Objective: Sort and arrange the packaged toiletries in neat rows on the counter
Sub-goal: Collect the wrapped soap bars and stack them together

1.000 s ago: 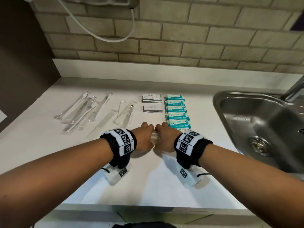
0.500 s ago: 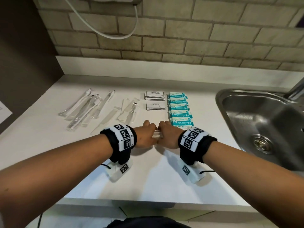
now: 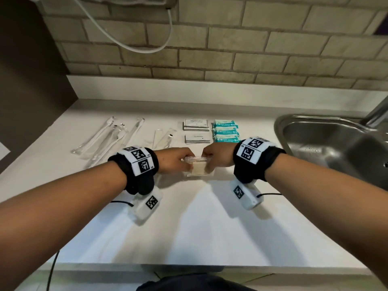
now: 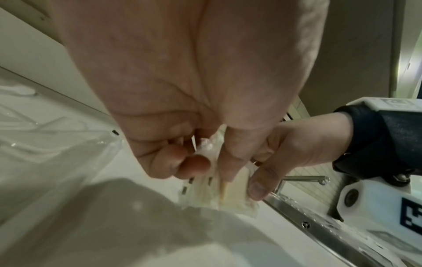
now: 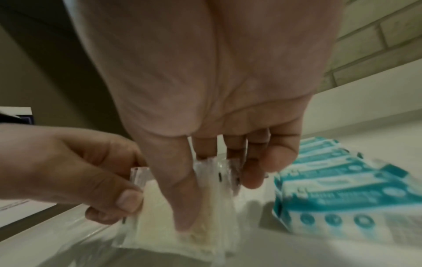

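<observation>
Both hands hold a small stack of clear packets with cream pads (image 3: 198, 168) upright on the white counter (image 3: 201, 227). My left hand (image 3: 178, 159) pinches the stack's left end (image 4: 205, 182); my right hand (image 3: 214, 157) pinches its right end (image 5: 205, 195). Behind them lie teal wipe packs (image 3: 225, 132) (image 5: 338, 189) in a column, two stacks of white sachets (image 3: 197, 131) to their left, and clear-wrapped toothbrushes and combs (image 3: 109, 139) further left.
A steel sink (image 3: 336, 143) with a tap sits at the right, close to the right wrist. A brick wall (image 3: 231, 49) with a hanging white cable backs the counter. A dark panel (image 3: 31, 70) bounds the left side.
The two hands, pressed together round the packets earlier, have drawn slightly apart, so the cream packets now show between them. The head view has shifted closer.
</observation>
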Demonstrator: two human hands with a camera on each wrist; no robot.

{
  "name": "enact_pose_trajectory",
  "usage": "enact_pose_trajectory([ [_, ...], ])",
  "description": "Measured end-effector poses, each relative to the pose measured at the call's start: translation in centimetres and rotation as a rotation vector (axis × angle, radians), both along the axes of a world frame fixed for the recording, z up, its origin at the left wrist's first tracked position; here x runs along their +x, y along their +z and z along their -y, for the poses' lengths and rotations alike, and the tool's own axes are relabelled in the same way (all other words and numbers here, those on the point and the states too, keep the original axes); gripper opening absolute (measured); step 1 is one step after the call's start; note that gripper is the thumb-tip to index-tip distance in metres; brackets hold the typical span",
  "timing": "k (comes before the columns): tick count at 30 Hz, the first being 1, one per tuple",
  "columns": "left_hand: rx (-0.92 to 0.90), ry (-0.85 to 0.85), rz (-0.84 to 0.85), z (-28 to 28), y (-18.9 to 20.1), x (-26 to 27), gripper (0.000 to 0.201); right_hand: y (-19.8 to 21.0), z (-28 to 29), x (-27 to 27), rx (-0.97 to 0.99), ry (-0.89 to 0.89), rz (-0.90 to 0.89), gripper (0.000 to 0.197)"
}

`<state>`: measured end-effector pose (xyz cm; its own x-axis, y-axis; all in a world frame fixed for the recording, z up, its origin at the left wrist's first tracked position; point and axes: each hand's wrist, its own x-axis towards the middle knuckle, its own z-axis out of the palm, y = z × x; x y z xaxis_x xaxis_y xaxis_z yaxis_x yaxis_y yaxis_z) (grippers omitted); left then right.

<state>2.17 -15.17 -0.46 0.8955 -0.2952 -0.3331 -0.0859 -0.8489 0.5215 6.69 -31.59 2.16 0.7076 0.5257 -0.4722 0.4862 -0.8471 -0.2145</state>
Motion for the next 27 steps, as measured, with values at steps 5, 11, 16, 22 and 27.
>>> enact_pose_trajectory([
  [5, 0.024, 0.074, 0.004, -0.3, 0.2, 2.2, 0.041, 1.1, -0.3, 1.9, -0.025, -0.033, -0.063, 0.044],
  [11, 0.090, 0.117, -0.036, -0.5, -0.8, 4.7, 0.047, 0.3, -1.0, 4.1, -0.040, -0.078, -0.051, 0.050],
  [16, 0.152, 0.161, -0.090, -0.9, -1.1, 6.8, 0.046, -0.9, -1.9, 6.0, -0.053, -0.066, -0.028, 0.042],
  [22, 0.111, 0.206, -0.056, -0.7, -1.6, 7.7, 0.037, -1.8, -1.9, 6.6, -0.099, 0.023, 0.075, 0.041],
  [27, -0.072, 0.311, -0.139, -1.2, -1.9, 7.4, 0.018, -1.8, -1.5, 6.5, -0.040, 0.068, 0.113, 0.041],
])
